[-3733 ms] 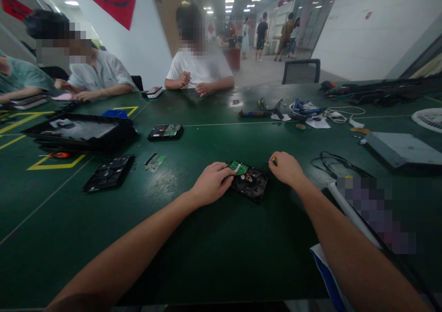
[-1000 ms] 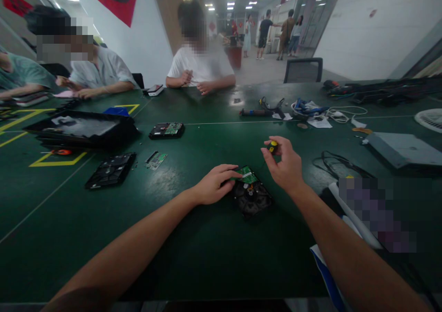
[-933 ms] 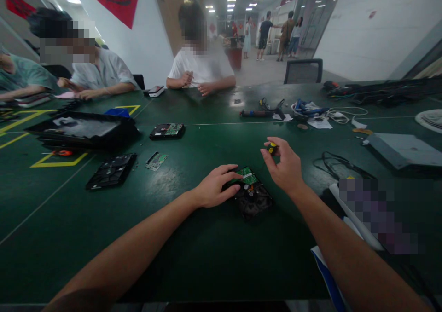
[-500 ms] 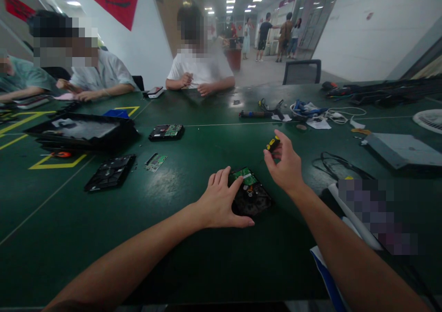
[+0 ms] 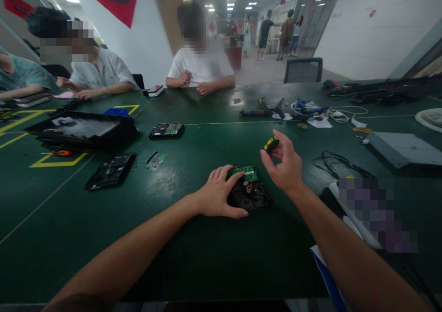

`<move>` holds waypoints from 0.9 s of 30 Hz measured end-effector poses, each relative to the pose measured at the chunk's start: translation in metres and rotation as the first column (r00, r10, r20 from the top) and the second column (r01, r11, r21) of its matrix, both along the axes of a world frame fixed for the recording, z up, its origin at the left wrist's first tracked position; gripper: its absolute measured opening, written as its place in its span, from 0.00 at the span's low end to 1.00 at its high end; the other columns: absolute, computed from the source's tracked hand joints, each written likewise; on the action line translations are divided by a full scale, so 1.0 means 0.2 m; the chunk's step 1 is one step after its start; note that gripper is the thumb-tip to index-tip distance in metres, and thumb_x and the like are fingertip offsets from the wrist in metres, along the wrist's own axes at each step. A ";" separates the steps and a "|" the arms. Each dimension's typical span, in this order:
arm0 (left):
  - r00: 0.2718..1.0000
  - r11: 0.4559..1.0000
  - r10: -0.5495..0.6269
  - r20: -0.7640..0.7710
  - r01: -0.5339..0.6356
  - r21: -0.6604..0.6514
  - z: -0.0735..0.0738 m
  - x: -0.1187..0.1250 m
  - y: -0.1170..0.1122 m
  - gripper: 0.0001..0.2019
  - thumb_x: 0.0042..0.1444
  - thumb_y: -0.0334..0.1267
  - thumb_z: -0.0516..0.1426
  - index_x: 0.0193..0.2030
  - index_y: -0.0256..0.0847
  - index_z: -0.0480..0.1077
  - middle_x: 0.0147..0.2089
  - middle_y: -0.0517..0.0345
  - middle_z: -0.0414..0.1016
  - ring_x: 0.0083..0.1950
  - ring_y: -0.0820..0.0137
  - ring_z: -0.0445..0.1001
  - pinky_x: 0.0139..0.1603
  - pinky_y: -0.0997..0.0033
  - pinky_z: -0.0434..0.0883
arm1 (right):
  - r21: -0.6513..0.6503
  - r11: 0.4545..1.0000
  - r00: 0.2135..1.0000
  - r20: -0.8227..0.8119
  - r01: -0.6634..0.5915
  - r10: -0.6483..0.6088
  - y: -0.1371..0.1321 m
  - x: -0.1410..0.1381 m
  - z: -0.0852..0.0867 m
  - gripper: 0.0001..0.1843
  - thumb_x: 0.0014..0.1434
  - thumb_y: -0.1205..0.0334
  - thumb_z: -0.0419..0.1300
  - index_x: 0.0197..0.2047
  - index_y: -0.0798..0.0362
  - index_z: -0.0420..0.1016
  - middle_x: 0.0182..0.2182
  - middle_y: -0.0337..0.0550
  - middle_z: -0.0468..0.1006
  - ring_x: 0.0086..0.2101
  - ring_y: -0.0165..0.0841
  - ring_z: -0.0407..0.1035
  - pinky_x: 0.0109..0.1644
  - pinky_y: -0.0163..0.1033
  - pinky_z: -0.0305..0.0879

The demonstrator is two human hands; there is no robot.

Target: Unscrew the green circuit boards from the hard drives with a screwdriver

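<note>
A black hard drive (image 5: 251, 199) with a green circuit board (image 5: 249, 172) on its upper part lies on the table in front of me. My left hand (image 5: 221, 192) holds it from the left, forefinger over the board and thumb along the near edge. In my right hand (image 5: 283, 164) is a small yellow-and-black screwdriver (image 5: 271, 144), gripped by the handle. Its thin shaft slants down to the left, its tip by the board's upper right corner; whether it touches a screw is too small to tell.
Further left lie a loose circuit board (image 5: 156, 160), a black drive casing (image 5: 111, 170) and another hard drive (image 5: 166, 130). A black tray (image 5: 83, 130) stands behind them. On the right are a grey metal box (image 5: 404, 148) and cables (image 5: 340, 164). Co-workers sit across the table.
The screwdriver has turned in my right hand, so its shaft now points down at the circuit board's corner. My left hand and the hard drive have shifted slightly up and left.
</note>
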State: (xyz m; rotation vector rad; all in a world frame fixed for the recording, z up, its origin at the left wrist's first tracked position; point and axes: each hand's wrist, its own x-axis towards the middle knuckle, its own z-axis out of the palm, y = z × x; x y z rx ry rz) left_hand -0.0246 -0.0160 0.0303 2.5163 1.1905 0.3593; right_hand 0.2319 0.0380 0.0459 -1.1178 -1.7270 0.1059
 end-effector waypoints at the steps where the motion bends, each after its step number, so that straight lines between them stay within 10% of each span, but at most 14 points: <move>1: 1.000 1.000 -0.001 0.003 0.001 -0.002 0.00 0.00 0.00 0.60 0.47 0.78 0.63 0.80 0.49 0.52 0.77 0.35 0.48 0.76 0.29 0.49 0.73 0.26 0.55 | 0.004 1.000 1.000 0.001 0.001 -0.001 0.00 0.00 0.00 0.36 0.66 0.56 0.64 0.74 0.41 0.59 0.57 0.49 0.79 0.40 0.39 0.81 0.46 0.49 0.84; 27: 0.999 1.000 -0.003 0.034 0.002 0.020 -0.02 0.00 -0.01 0.59 0.48 0.78 0.63 0.80 0.49 0.53 0.78 0.36 0.49 0.76 0.28 0.50 0.72 0.26 0.56 | -0.010 0.998 0.996 0.065 -0.066 0.067 -0.02 -0.01 0.01 0.35 0.67 0.57 0.63 0.75 0.41 0.59 0.59 0.47 0.78 0.42 0.40 0.81 0.50 0.49 0.83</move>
